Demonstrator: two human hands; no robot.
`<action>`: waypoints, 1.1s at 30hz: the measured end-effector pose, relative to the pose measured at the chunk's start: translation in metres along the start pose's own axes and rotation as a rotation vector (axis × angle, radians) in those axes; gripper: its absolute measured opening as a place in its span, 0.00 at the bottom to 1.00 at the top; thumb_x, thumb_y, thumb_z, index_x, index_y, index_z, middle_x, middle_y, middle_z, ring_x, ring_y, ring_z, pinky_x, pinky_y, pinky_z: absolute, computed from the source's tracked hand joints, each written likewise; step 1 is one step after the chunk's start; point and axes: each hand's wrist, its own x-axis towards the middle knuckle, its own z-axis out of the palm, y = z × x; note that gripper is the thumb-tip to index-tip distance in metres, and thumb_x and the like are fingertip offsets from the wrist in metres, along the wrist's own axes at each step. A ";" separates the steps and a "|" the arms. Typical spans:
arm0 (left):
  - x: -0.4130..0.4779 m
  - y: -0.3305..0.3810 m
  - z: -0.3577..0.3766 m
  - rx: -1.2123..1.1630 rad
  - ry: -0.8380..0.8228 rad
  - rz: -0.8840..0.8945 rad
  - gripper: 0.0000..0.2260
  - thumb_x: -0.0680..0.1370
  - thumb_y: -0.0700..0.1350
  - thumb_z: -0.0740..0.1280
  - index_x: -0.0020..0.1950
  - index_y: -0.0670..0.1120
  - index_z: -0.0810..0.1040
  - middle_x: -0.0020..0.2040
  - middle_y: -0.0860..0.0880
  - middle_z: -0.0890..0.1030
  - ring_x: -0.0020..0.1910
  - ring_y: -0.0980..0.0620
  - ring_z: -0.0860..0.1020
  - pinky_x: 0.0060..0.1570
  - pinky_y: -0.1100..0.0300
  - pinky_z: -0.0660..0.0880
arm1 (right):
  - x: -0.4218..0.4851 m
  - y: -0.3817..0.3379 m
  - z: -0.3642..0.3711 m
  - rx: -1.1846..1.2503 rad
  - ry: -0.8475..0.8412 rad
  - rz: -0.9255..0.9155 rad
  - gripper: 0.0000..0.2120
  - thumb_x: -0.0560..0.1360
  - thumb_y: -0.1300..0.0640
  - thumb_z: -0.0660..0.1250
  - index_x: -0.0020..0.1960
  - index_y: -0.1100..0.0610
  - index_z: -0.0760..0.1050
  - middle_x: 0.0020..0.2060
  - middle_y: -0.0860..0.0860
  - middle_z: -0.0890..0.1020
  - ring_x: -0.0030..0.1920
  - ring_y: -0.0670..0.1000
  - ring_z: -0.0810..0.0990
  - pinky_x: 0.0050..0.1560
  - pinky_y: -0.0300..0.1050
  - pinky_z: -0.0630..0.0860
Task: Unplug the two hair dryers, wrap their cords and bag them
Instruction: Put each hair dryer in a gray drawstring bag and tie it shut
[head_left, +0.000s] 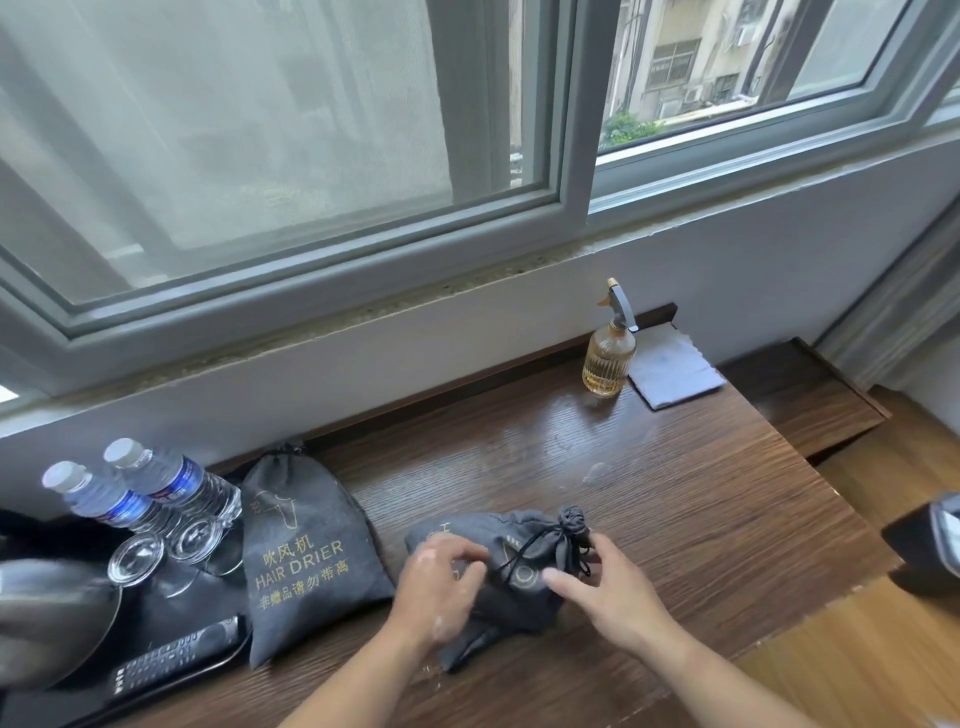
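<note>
Far left: we see a kettle (47, 618), two water bottles (104, 499) and a remote (176, 657) on a dark tray (130, 699).
Left of centre: first drier bag (306, 561) lies flat on the wooden table (701, 519), beside the tray.
Centre: second drier bag (519, 566), drawstring cinched, lies near the front edge; left hand (441, 587) curls onto it, gripping the fabric.
Right hand (613, 592): fingers loosely spread, touching the bag below its neck.
Back right: spray bottle (608, 358) beside a folded cloth (675, 369).

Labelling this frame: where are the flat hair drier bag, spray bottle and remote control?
Flat hair drier bag (306, 561), head view, printed front.
Spray bottle (609, 364), head view, ribbed amber body.
Remote control (176, 657), head view, button face.
</note>
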 end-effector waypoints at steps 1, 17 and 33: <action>0.003 -0.007 -0.003 0.051 0.063 0.014 0.10 0.77 0.48 0.68 0.58 0.55 0.83 0.59 0.58 0.78 0.62 0.57 0.74 0.67 0.61 0.68 | 0.003 -0.001 0.006 0.092 0.029 0.070 0.26 0.60 0.32 0.76 0.54 0.41 0.75 0.48 0.38 0.83 0.51 0.40 0.81 0.55 0.48 0.80; 0.005 -0.069 0.026 0.529 -0.150 0.056 0.39 0.69 0.70 0.62 0.78 0.68 0.51 0.80 0.49 0.55 0.82 0.42 0.48 0.77 0.41 0.52 | 0.108 -0.015 -0.002 0.329 -0.007 0.063 0.09 0.74 0.52 0.72 0.52 0.48 0.76 0.49 0.52 0.85 0.51 0.55 0.85 0.49 0.63 0.83; 0.000 -0.066 0.043 0.025 0.017 -0.031 0.26 0.75 0.66 0.65 0.73 0.71 0.62 0.73 0.56 0.53 0.68 0.53 0.69 0.72 0.61 0.65 | 0.133 -0.043 -0.002 -0.062 0.018 -0.249 0.31 0.76 0.54 0.70 0.76 0.48 0.63 0.72 0.46 0.68 0.72 0.46 0.67 0.74 0.49 0.65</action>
